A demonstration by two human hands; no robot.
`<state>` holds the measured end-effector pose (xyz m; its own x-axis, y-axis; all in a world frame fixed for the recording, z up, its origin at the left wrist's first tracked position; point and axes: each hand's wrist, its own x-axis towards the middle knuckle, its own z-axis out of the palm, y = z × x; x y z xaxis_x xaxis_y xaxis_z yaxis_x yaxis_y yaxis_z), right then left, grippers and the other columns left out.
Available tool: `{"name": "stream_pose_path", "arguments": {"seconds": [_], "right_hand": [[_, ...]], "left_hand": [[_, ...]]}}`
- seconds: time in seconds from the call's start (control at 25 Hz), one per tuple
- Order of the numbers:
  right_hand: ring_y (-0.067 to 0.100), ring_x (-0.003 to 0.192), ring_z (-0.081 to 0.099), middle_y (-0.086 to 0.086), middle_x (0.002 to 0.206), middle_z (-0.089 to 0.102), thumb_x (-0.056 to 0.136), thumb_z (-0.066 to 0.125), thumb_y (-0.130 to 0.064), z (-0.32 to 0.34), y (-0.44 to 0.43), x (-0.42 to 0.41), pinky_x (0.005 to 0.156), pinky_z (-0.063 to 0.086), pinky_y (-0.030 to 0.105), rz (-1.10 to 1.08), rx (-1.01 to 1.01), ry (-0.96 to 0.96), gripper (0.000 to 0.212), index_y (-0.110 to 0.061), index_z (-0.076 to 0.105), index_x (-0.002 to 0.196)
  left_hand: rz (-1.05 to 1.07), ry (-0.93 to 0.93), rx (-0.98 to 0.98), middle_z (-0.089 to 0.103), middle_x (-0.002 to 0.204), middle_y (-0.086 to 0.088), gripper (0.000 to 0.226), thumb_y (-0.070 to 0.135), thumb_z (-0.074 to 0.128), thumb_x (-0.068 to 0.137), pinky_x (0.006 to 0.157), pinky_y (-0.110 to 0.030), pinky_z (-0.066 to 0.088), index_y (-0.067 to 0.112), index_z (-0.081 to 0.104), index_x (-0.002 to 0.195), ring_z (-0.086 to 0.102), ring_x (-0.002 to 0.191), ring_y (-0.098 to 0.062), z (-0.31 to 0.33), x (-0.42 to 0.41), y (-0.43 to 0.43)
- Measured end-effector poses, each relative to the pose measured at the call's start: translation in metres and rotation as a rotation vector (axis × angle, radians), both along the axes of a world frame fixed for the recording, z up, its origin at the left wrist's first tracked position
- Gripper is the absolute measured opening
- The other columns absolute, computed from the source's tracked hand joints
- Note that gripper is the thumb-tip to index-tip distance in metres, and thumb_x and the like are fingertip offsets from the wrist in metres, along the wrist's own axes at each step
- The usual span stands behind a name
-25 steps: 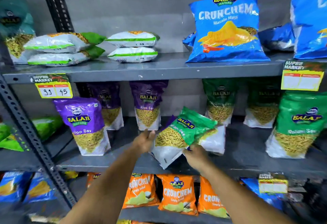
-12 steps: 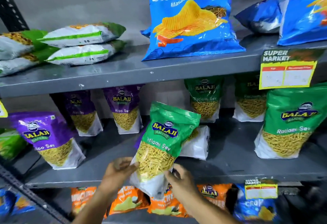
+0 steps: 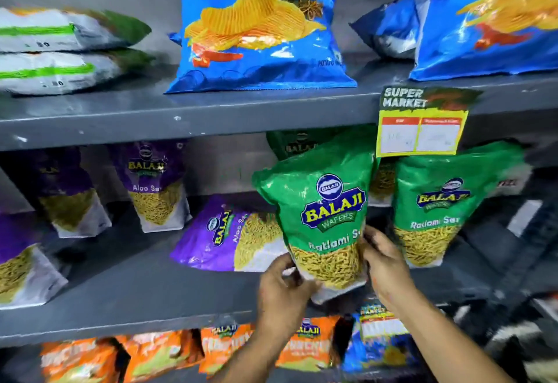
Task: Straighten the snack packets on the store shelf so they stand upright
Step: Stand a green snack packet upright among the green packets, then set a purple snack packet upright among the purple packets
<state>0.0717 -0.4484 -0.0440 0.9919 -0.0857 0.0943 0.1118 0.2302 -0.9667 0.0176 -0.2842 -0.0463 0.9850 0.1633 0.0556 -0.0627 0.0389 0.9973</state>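
Note:
A green Ratlami Sev packet (image 3: 320, 210) stands nearly upright over the front of the grey middle shelf (image 3: 126, 289). My left hand (image 3: 280, 289) grips its lower left corner and my right hand (image 3: 383, 264) grips its lower right edge. Just behind and to the left, a purple Aloo Sev packet (image 3: 229, 234) lies flat on its side. Another green Ratlami Sev packet (image 3: 437, 210) stands upright to the right. Purple Aloo Sev packets (image 3: 154, 189) stand at the back left.
The top shelf carries blue Crunchem bags (image 3: 259, 26) and flat stacked white-and-green packets (image 3: 60, 50). A yellow price tag (image 3: 419, 122) hangs from the top shelf's edge. Orange Crunchem packets (image 3: 220, 349) fill the shelf below.
The green packet went from tilted on top of the purple one to nearly upright, carried right toward the other green packet. Both hands moved with it; the fallen purple packet now shows.

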Motion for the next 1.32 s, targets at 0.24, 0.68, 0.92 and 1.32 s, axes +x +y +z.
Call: {"name": "stream_pose_path", "arguments": {"seconds": [0.24, 0.68, 0.92, 1.32], "right_hand": [[0.010, 0.095, 0.068, -0.002, 0.107, 0.072, 0.096, 0.043, -0.006, -0.035, -0.031, 0.035, 0.081, 0.057, 0.026, -0.029, -0.068, 0.085, 0.032, -0.023, 0.064, 0.111], [-0.005, 0.101, 0.059, 0.004, 0.114, 0.065, 0.092, 0.050, -0.019, -0.071, -0.013, -0.052, 0.089, 0.047, 0.015, -0.414, -0.336, -0.152, 0.024, -0.033, 0.062, 0.107], [0.001, 0.086, 0.064, -0.014, 0.091, 0.067, 0.089, 0.058, -0.024, -0.014, 0.045, -0.058, 0.075, 0.048, 0.014, 0.097, -0.728, -0.552, 0.012, -0.029, 0.066, 0.098], [0.038, 0.107, 0.060, 0.024, 0.113, 0.065, 0.088, 0.050, -0.019, 0.025, 0.165, 0.131, 0.087, 0.049, 0.040, 0.058, -1.528, 0.078, 0.029, -0.001, 0.063, 0.105]], "left_hand": [[0.024, -0.033, 0.108, 0.076, 0.095, -0.008, 0.035, 0.019, 0.075, 0.060, 0.084, -0.049, 0.057, 0.023, 0.069, 0.095, 0.071, 0.089, -0.019, -0.037, 0.019, -0.034], [0.068, 0.219, -0.177, 0.071, 0.103, -0.002, 0.019, 0.009, 0.068, 0.083, 0.075, -0.016, 0.054, 0.019, 0.065, 0.099, 0.066, 0.103, -0.020, -0.040, -0.007, 0.011], [0.135, 0.652, -0.792, 0.058, 0.094, -0.017, 0.020, 0.016, 0.041, 0.097, 0.083, -0.036, 0.045, 0.003, 0.055, 0.091, 0.057, 0.089, -0.030, -0.020, 0.014, 0.053], [0.029, 0.641, -0.784, 0.064, 0.093, -0.009, 0.023, 0.026, 0.048, 0.096, 0.101, -0.037, 0.039, 0.009, 0.062, 0.088, 0.058, 0.095, -0.025, -0.026, 0.042, 0.105]]}}
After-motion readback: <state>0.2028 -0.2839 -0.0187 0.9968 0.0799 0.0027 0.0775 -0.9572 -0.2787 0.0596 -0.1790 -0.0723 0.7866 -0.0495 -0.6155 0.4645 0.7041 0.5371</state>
